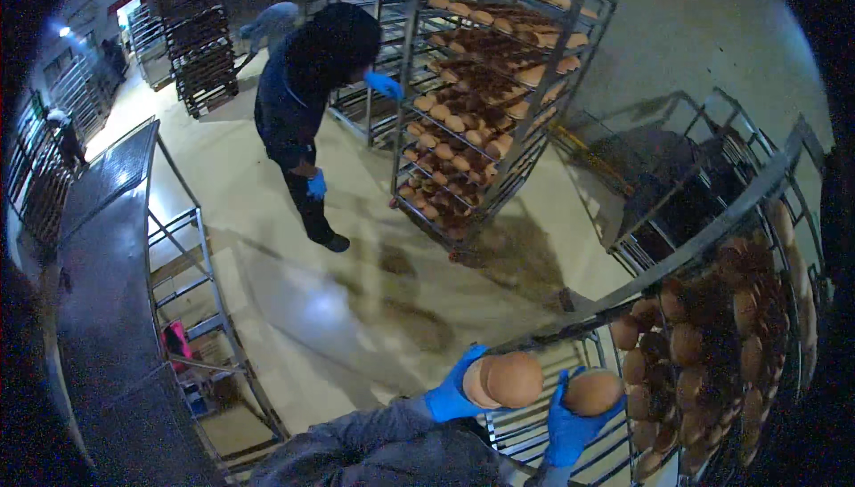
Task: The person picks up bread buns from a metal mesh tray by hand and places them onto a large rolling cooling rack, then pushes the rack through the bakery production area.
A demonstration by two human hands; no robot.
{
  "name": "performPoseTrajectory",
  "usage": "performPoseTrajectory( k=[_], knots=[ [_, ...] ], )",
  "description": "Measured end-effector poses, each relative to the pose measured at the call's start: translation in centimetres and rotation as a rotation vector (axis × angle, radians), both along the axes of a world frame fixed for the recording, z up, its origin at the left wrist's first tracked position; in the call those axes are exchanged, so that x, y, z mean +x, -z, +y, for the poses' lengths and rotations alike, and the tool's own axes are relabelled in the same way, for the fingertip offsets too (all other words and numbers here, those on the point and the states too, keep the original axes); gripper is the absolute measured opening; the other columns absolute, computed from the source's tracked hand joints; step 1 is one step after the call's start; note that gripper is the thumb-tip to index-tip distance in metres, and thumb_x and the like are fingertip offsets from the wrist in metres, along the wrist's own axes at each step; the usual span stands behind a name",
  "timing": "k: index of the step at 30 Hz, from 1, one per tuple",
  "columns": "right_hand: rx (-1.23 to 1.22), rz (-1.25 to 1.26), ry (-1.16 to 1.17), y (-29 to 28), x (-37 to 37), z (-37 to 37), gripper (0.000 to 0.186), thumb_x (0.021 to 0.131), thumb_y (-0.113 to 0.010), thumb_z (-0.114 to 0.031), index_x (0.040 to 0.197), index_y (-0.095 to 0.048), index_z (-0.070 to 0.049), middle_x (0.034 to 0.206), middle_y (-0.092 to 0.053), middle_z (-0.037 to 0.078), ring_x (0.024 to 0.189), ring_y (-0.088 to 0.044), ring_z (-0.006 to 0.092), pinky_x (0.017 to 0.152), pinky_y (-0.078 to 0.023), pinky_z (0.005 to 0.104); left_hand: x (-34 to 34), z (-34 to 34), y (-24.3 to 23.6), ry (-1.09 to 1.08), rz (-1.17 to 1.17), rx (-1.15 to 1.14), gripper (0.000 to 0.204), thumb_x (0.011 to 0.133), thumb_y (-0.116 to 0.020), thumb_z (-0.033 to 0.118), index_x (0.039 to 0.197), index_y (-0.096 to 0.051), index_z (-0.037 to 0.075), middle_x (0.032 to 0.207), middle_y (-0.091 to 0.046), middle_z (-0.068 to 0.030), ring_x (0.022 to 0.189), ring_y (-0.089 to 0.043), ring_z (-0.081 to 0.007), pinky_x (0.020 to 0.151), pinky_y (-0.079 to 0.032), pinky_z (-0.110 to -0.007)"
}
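Our left hand [454, 391] curls around what look like two round buns [514, 380], one pressed against the other, between five and six o'clock. Just beside it, at five o'clock, our right hand [572, 429] cups one more bun [594, 392], with the thumb on one side and the fingers on the other. Both hands wear thin blue gloves.

We think the buns are light and a bit soft, so a hard squeeze could dent them or crack the tops. It seems best to take hold low around the sides, with loose, spread fingers. The smooth tops may slip a little on the gloves.

The tops are round like little hills, golden brown and a bit shiny. More brown buns [686, 344] sit in rows at four o'clock, on a near rack [753, 200] made of hard metal bars. At one o'clock stands a tall rack [541, 77] with many shelves of bread. A flat, dark metal table [102, 264] stretches out between eight and nine o'clock.
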State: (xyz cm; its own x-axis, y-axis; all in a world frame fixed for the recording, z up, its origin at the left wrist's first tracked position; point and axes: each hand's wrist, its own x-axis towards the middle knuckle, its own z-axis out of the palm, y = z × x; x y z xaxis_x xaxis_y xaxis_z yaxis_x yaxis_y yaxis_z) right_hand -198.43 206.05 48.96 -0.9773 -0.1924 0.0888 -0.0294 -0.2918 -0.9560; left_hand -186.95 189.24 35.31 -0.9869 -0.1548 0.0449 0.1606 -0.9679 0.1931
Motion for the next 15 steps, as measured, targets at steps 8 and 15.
performPoseTrajectory(
  k=[8,15],
  knots=[
    [0.061,-0.232,-0.445,6.4,0.0,-9.6,0.063,0.093,-0.064,-0.039,0.146,-0.033,-0.025,0.141,-0.050,0.009,0.127,-0.051,0.0237,0.106,-0.045,0.0477,6.3,-6.1,-2.3,-0.576,-0.238,-0.856,0.069,0.094,-0.065,0.039,0.147,-0.039,0.004,0.149,-0.048,-0.0127,0.138,-0.046,-0.0257,0.117,-0.032,-0.049],
    [0.084,-0.318,-0.831,5.0,-0.4,-21.7,0.069,0.091,-0.065,-0.044,0.146,-0.031,-0.020,0.142,-0.049,0.009,0.125,-0.052,0.0259,0.104,-0.047,0.0477,8.1,-12.9,3.8,-0.590,0.049,0.125,0.071,0.097,-0.049,0.053,0.146,-0.043,0.001,0.149,-0.048,-0.0166,0.135,-0.048,-0.0332,0.116,-0.034,-0.049]
  ],
)
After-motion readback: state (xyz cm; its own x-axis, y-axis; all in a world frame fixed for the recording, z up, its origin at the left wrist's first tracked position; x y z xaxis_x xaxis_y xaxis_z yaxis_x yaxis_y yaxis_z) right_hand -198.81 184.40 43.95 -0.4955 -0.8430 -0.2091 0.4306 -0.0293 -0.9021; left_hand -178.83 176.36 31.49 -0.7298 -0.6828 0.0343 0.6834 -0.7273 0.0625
